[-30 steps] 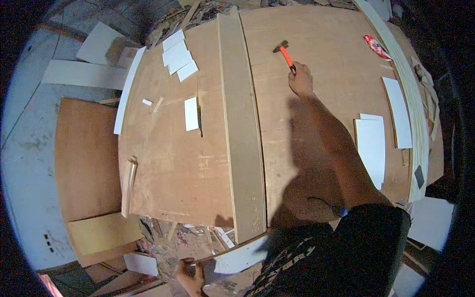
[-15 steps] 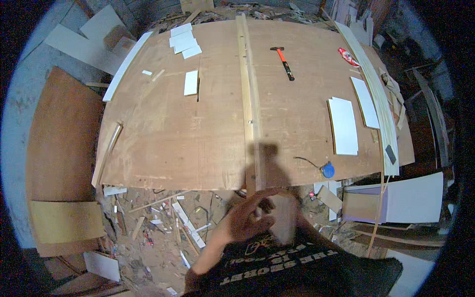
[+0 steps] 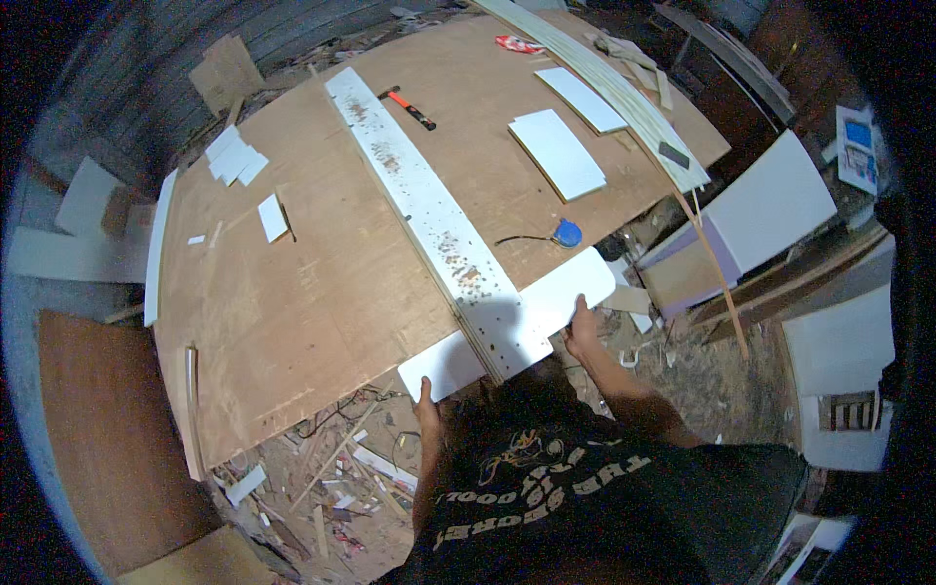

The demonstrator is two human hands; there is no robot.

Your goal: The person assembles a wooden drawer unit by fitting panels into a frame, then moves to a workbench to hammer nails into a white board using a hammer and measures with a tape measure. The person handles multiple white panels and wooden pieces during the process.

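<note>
both hands (image 3: 428, 409) (image 3: 582, 334) hold a white crosspiece (image 3: 573, 289), its middle hidden by a speckled white board (image 3: 421, 198).

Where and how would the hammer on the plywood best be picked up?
Likely by the black grip of the hammer, from above and from the wearer's side: it lies flat, grip end pointing back toward the wearer and rightward, while the dark head sits farther away, beside the long white board.
</note>
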